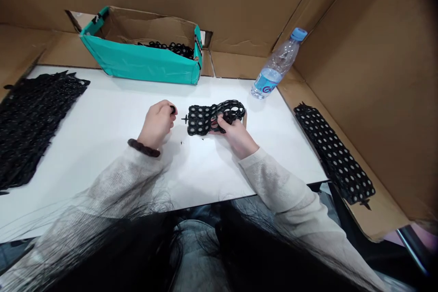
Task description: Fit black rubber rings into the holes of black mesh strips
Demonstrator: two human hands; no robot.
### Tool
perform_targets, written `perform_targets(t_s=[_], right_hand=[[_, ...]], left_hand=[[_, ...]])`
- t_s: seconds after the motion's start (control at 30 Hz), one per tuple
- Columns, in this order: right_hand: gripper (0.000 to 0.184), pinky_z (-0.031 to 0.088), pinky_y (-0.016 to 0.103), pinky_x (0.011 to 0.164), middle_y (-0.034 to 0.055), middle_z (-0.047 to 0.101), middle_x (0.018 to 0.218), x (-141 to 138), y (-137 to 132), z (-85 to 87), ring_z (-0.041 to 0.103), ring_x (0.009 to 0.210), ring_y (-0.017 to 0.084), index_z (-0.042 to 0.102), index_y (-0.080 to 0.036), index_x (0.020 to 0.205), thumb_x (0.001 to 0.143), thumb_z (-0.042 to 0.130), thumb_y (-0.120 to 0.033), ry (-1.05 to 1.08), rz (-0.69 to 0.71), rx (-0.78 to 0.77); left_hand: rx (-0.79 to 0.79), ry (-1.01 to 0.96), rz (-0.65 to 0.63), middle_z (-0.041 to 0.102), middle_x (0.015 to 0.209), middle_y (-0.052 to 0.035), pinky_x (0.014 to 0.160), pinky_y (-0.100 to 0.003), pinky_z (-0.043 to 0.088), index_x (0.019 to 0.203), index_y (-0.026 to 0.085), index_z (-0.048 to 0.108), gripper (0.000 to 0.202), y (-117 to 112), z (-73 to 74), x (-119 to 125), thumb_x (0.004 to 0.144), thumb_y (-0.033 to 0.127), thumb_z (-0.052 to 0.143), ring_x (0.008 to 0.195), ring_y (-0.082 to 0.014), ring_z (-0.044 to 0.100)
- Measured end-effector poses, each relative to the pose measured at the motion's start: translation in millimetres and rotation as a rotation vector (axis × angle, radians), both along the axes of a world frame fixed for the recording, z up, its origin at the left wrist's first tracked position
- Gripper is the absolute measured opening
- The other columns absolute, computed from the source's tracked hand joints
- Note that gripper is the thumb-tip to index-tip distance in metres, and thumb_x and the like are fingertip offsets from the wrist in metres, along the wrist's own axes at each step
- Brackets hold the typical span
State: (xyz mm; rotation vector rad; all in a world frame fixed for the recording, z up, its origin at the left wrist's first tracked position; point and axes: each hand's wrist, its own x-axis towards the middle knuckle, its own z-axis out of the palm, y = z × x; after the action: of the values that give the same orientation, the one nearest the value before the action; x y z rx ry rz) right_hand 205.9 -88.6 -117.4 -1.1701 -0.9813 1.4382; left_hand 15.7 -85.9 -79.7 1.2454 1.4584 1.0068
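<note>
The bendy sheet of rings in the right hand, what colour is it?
Black: the bendy ringed sheet shows in the head view.

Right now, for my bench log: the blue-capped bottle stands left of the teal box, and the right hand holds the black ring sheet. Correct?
Not quite: the head view shows the blue-capped bottle right of the teal box. The right hand does hold the black ring sheet.

The ringed sheet (207,114) looks rubbery, the bottle (278,64) smooth, glossy plastic, the wall (369,68) matt cardboard.
</note>
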Motion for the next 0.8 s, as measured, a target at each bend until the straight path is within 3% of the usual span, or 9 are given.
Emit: perform_targets(t_s=[0.07, 0.13, 0.23, 0.33, 0.4, 0.53, 0.6, 0.7, 0.8], right_hand=[[0.031, 0.057, 0.034, 0.065, 0.0042, 0.061, 0.082, -0.6, 1.3, 0.2, 0.06, 0.079, 0.017, 0.053, -0.018, 0.079, 0.068, 0.067, -0.043, -0.036, 0.014, 0.013], [0.032, 0.055, 0.031, 0.059, 0.0058, 0.062, 0.082, -2.9, 0.6, -0.3, 0.06, 0.073, 0.016, 0.055, -0.016, 0.08, 0.068, 0.066, -0.044, -0.106, 0.042, 0.037], [0.028, 0.052, 0.028, 0.053, 0.0061, 0.063, 0.079, -7.0, -0.8, -2.9, 0.058, 0.064, 0.014, 0.059, -0.014, 0.077, 0.063, 0.07, -0.036, -0.237, 0.03, 0.065], [0.02, 0.051, 0.025, 0.055, 0.0027, 0.062, 0.075, -10.1, 0.2, -4.5, 0.055, 0.062, 0.011, 0.057, -0.014, 0.072, 0.058, 0.069, -0.019, -0.227, -0.072, 0.075], [0.021, 0.052, 0.026, 0.061, 0.0017, 0.062, 0.078, -11.2, 2.2, -3.0, 0.056, 0.066, 0.011, 0.057, -0.014, 0.075, 0.057, 0.067, -0.015, -0.157, -0.069, 0.064], [0.024, 0.052, 0.031, 0.073, 0.0019, 0.064, 0.08, -11.6, 5.1, 3.6, 0.058, 0.072, 0.012, 0.058, -0.014, 0.078, 0.056, 0.067, -0.015, -0.068, 0.01, 0.0], [0.024, 0.052, 0.033, 0.074, 0.0017, 0.064, 0.079, -11.7, 4.4, 5.4, 0.058, 0.071, 0.013, 0.059, -0.014, 0.078, 0.055, 0.067, -0.014, -0.044, 0.03, -0.023], [0.026, 0.051, 0.035, 0.078, 0.0026, 0.065, 0.08, -12.7, 0.9, 4.5, 0.059, 0.073, 0.014, 0.06, -0.014, 0.082, 0.057, 0.067, -0.017, -0.059, 0.08, -0.009], [0.025, 0.049, 0.037, 0.085, 0.0029, 0.065, 0.084, -14.5, -3.0, 0.4, 0.059, 0.079, 0.016, 0.061, -0.016, 0.084, 0.06, 0.065, -0.019, -0.112, 0.094, 0.067]], left_hand=[[-0.153, -0.242, -0.048, 0.027, 0.053, 0.0046, 0.037, -0.021, 0.011, 0.064, 0.018, 0.039, 0.016, 2.1, 2.6, -2.1, 0.079, 0.025, 0.036, 0.038, -0.0059, 0.022], [-0.214, -0.345, -0.082, 0.025, 0.052, 0.0054, 0.036, -0.02, 0.009, 0.061, 0.018, 0.035, 0.028, 1.8, 3.8, -0.4, 0.083, 0.034, 0.038, 0.036, -0.0046, 0.021], [-0.221, -0.37, -0.143, 0.026, 0.052, 0.0056, 0.035, -0.019, 0.01, 0.06, 0.018, 0.034, 0.034, 0.2, 2.4, 4.2, 0.087, 0.038, 0.038, 0.036, -0.0038, 0.023], [-0.233, -0.309, -0.225, 0.031, 0.053, 0.0055, 0.035, -0.019, 0.012, 0.071, 0.018, 0.042, 0.02, 0.0, -2.3, 7.4, 0.087, 0.029, 0.038, 0.036, -0.0043, 0.024], [-0.181, -0.175, -0.231, 0.037, 0.055, 0.005, 0.036, -0.019, 0.016, 0.083, 0.019, 0.046, 0.008, 0.3, -6.5, 8.5, 0.085, 0.022, 0.039, 0.037, -0.0053, 0.027], [0.187, 0.314, -0.219, 0.055, 0.068, -0.0018, 0.051, -0.023, 0.037, 0.093, 0.019, 0.05, 0.018, -1.6, -14.0, 10.9, 0.088, 0.022, 0.034, 0.055, -0.0118, 0.05], [0.316, 0.609, -0.246, 0.06, 0.075, -0.0058, 0.06, -0.027, 0.04, 0.094, 0.018, 0.052, 0.024, -4.3, -15.6, 14.1, 0.09, 0.027, 0.029, 0.068, -0.0168, 0.057], [0.321, 0.949, -0.321, 0.064, 0.078, -0.0096, 0.06, -0.03, 0.04, 0.096, 0.016, 0.051, 0.031, -8.6, -15.7, 21.6, 0.092, 0.034, 0.027, 0.07, -0.0226, 0.061], [0.311, 1.096, -0.379, 0.065, 0.079, -0.0109, 0.057, -0.03, 0.039, 0.098, 0.014, 0.049, 0.033, -11.1, -15.3, 27.1, 0.091, 0.04, 0.03, 0.07, -0.0257, 0.063]])
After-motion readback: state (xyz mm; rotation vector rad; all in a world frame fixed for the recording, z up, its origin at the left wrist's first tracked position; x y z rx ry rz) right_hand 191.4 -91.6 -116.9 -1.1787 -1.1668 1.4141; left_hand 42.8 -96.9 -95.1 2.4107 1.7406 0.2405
